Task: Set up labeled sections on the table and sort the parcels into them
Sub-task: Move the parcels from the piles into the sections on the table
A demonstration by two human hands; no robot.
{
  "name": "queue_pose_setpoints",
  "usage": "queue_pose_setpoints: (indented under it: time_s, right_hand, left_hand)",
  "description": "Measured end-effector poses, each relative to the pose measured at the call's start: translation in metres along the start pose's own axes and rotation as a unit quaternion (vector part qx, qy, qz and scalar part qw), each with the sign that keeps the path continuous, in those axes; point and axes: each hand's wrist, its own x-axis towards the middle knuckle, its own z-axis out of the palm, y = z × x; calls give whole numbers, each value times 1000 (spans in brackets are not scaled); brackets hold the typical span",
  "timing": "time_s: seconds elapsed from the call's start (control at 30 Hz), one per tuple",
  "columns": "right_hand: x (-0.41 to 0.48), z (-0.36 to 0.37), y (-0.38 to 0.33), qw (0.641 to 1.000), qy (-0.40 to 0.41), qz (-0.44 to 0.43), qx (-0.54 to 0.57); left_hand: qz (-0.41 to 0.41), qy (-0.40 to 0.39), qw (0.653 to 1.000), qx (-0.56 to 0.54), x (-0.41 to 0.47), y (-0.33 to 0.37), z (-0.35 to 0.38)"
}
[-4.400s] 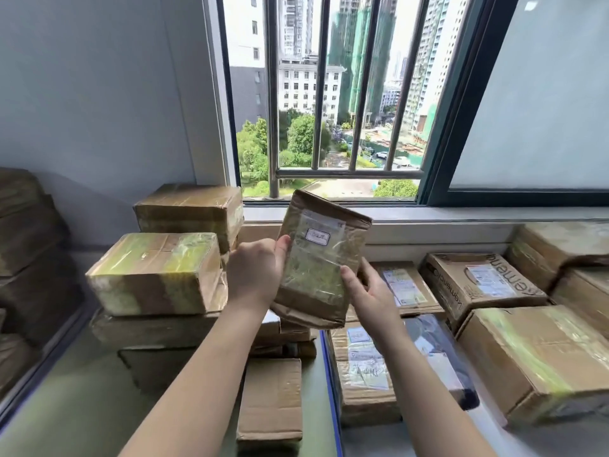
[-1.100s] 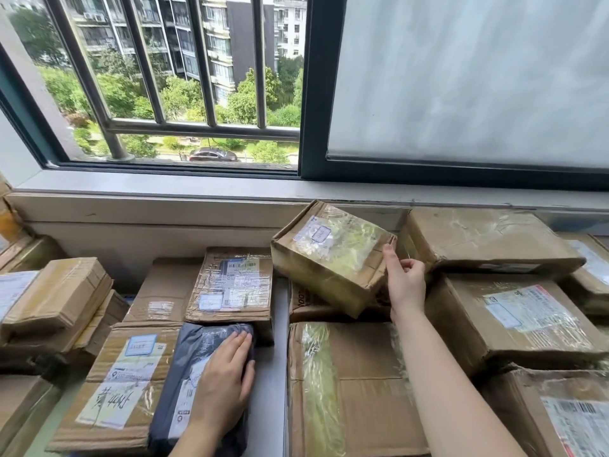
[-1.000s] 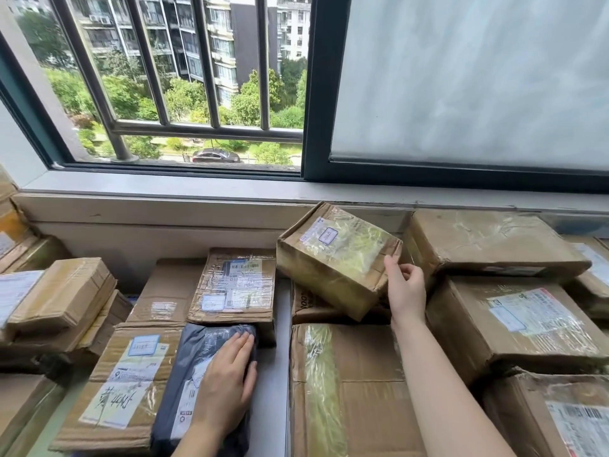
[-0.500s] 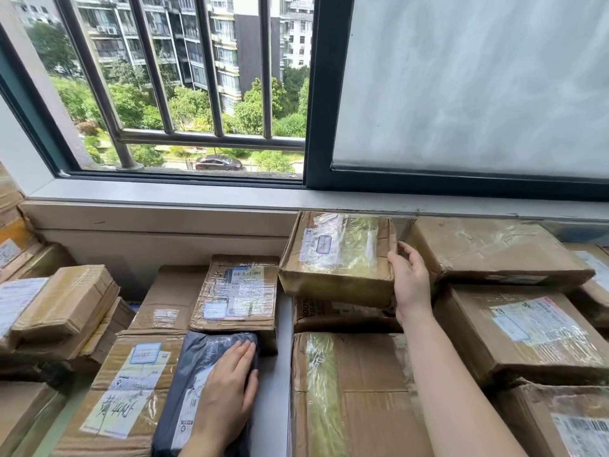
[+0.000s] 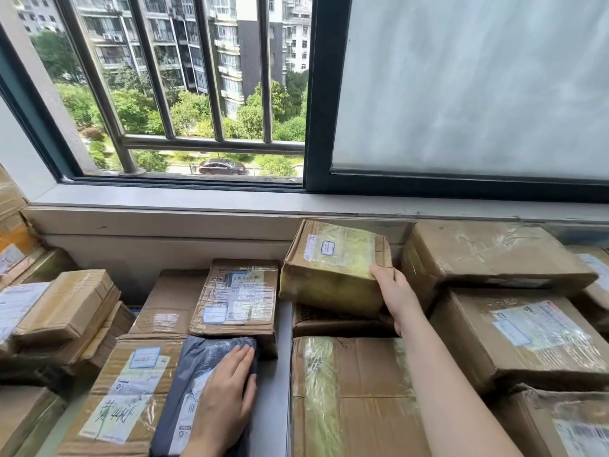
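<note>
Small tape-wrapped cardboard parcel [image 5: 336, 268] rests tilted atop a brown parcel [image 5: 329, 319].

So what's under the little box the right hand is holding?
The little box, gripped by the right hand, rests on another cardboard box. Only that one's front edge shows; its top is covered.

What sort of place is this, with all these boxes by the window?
Likely a parcel sorting room, several floors up: taped cardboard boxes with shipping labels are stacked beneath a barred window that overlooks a parked car below.
</note>
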Motion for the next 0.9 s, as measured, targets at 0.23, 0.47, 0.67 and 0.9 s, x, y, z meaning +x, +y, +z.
queue_pose_setpoints:
  time_s: [0.23, 0.47, 0.67, 0.9]
  right_hand:
    - [8, 0, -5, 999, 34, -27, 19]
    - [14, -12, -12, 987, 100, -121, 16]
    - [19, -7, -13, 988, 113, -108, 2]
    - [9, -3, -7, 992, 92, -88, 10]
  left_hand:
    - [16, 26, 1000, -1, 2, 2, -1]
    - [12, 15, 1000, 5, 3, 4, -4]
    - [12, 9, 1000, 8, 2, 2, -2]
    - [-4, 0, 1000, 10, 1, 5, -3]
